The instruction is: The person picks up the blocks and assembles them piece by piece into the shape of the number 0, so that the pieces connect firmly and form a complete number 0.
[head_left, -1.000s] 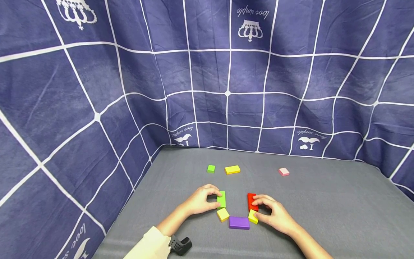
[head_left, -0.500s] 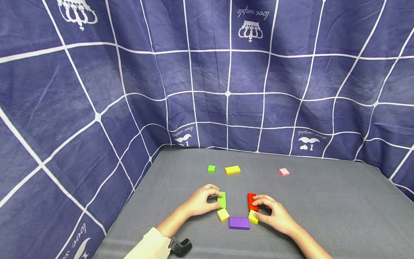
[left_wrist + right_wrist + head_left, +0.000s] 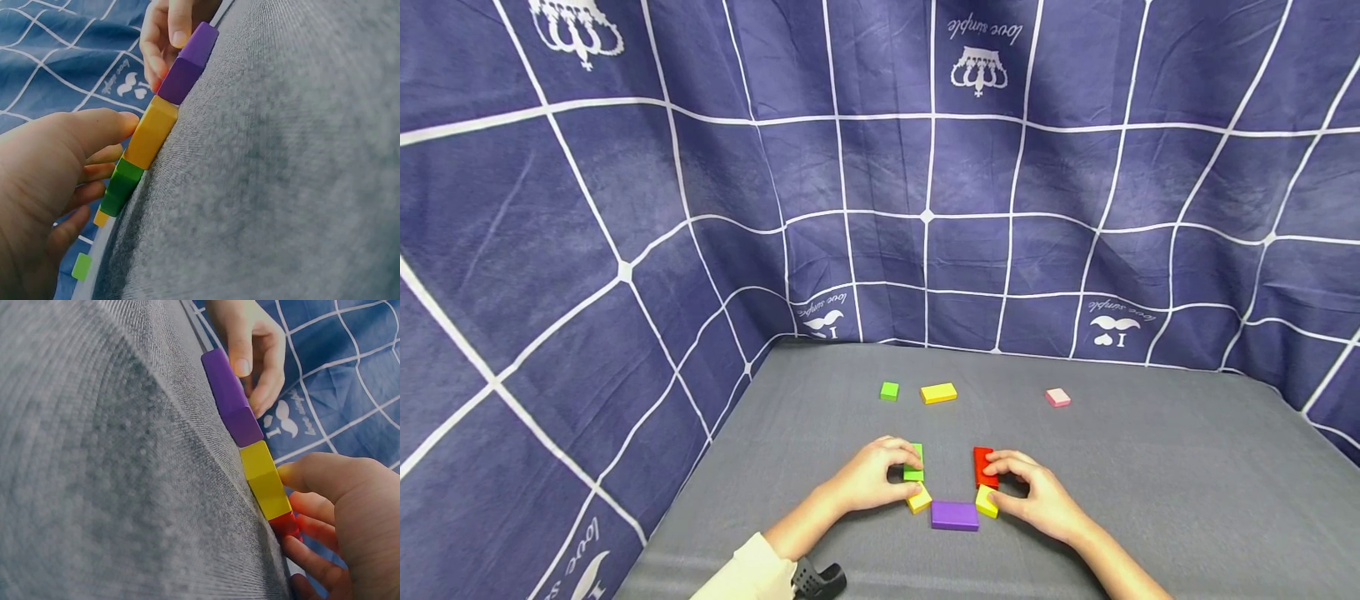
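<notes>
Nearest the wearer, a cream sleeve [image 3: 748,572] and a black wrist device [image 3: 820,578] are noted on the left arm. Beyond them, a smooth purple rectangular block [image 3: 955,516] lies flat and crosswise on the grey cloth-covered table [image 3: 1135,483], touched by neither hand. At its left end sits an orange-yellow squarish block [image 3: 920,502], set askew; at its right end, a bright yellow squarish block [image 3: 984,503]. Contact at these corners is close; a hairline gap cannot be excluded.

Next beyond stand a green oblong block [image 3: 913,475] on the left and a red oblong block [image 3: 981,468] on the right, both lying lengthwise away from the wearer. Left hand [image 3: 876,477]: thumb on the orange-yellow block, fingers curled over the green one. Right hand [image 3: 1041,497]: thumb on the bright yellow block, fingers curled over the red one. Firmness of either grip cannot be determined.

Judgement: the step in hand appears to be fine alignment of the side blocks; the next move calls for light, even pressure, then a release without dragging.

Farther off, untouched: a small green block [image 3: 890,392], a yellow oblong block [image 3: 938,393] and a small pink block [image 3: 1057,397]. A blue white-gridded curtain [image 3: 880,167] stands behind.
</notes>
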